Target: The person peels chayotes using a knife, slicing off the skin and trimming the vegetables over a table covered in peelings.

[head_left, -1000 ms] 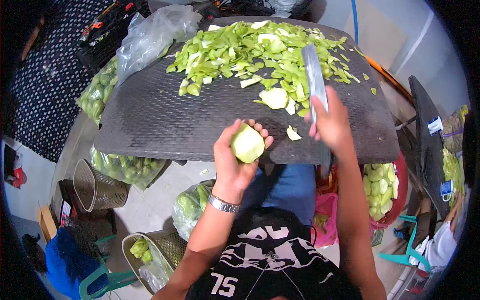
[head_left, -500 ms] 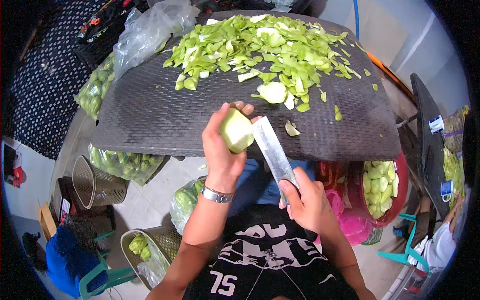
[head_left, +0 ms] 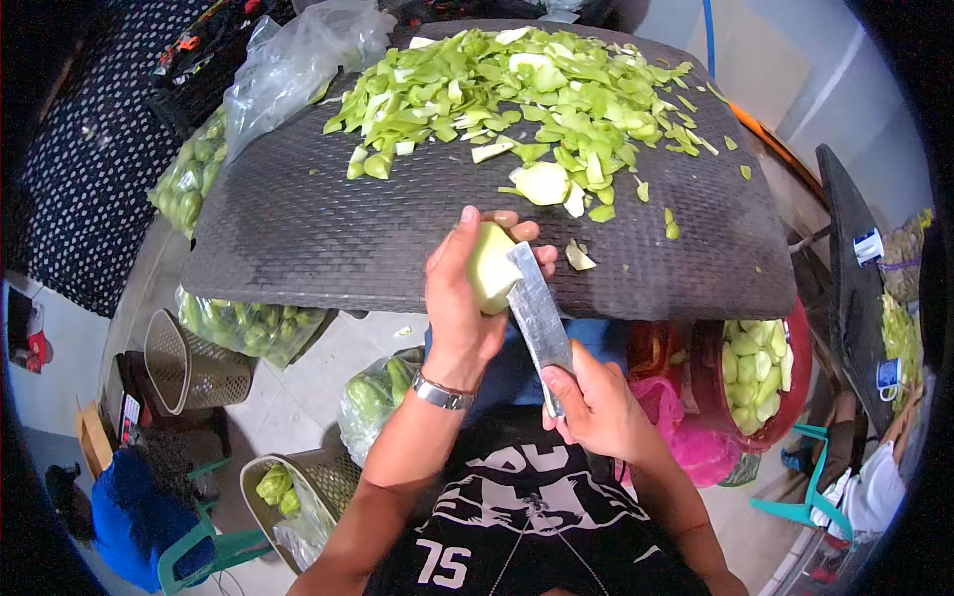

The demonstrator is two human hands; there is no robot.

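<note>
While I watched remotely, the R hand (head_left: 598, 409) had its grip closed round the knife (head_left: 540, 313), blade against the pale-green veg (head_left: 489, 270), approx. over the bench (head_left: 318, 223)'s near edge; the L hand (head_left: 455, 293) had it cupped. I judged a nick poss. if the blade slipped, L fingertips (head_left: 546, 255) being just past it. Farther off, peelings (head_left: 576, 109) could've spilt w/ a bump.

Brightly lit; edges curve (corners black), seemingly soft.

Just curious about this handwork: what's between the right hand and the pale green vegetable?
In the head view, the knife spans the stretch from the right hand to the vegetable.
</note>
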